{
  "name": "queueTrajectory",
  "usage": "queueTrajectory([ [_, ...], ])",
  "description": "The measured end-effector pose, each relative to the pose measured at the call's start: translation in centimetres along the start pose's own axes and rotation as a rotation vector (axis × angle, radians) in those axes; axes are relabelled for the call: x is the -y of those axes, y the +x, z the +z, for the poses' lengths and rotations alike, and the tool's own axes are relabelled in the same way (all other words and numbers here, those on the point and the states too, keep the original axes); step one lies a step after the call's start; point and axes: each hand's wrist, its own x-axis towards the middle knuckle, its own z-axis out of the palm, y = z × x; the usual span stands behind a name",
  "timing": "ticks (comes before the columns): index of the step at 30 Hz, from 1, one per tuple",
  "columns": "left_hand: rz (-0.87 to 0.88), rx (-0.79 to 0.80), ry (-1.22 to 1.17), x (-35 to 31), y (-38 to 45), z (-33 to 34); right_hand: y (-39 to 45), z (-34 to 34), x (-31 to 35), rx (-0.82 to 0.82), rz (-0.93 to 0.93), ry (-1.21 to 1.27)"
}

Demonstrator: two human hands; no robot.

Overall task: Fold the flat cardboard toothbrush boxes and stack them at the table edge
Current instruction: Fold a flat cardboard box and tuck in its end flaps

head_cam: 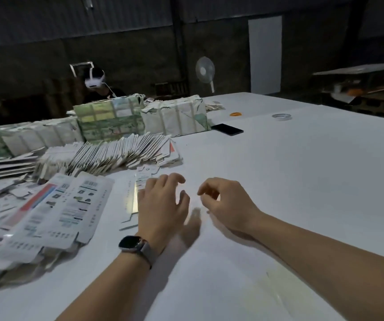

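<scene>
On the white table [302, 170], the flat box [137, 191] lies under the relaxed, empty left hand [163, 205], its long axis pointing from near edge to far edge, while the loosely curled right hand [225, 202] holds nothing.

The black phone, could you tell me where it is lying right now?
In the head view the black phone lies flat on the white table, right of the wrapped bundle, beyond both hands.
</scene>
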Motion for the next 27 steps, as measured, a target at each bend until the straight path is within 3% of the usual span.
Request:
queueTrajectory([
  [3,-0.239,0.235,0.239,2.5,0.8,0.1,0.0,0.0,-0.2,0.012,0.002,0.026],
  [5,-0.39,0.365,0.23,3.8,1.2,0.0,0.0,0.1,-0.3,0.029,0.002,0.04],
  [7,-0.436,0.38,0.187,4.6,1.5,0.0,0.0,0.1,-0.3,0.029,-0.006,0.06],
  [13,-0.383,0.247,0.083,5.2,2.2,-1.3,0.1,0.0,-0.4,-0.013,0.009,0.138],
  [17,-0.242,0.072,0.091,3.5,2.2,-1.7,0.2,0.1,-0.7,-0.019,0.028,0.158],
  [23,-0.004,-0.072,0.229,1.6,2.2,-3.5,0.6,0.4,-1.3,-0.01,0.049,0.198],
  [25,0.106,-0.208,0.149,0.6,2.1,-4.0,0.7,0.6,-1.4,-0.014,0.064,0.249],
  [27,0.15,-0.344,-0.107,-0.7,1.6,-3.6,0.8,0.6,-1.2,-0.029,0.128,0.414],
])
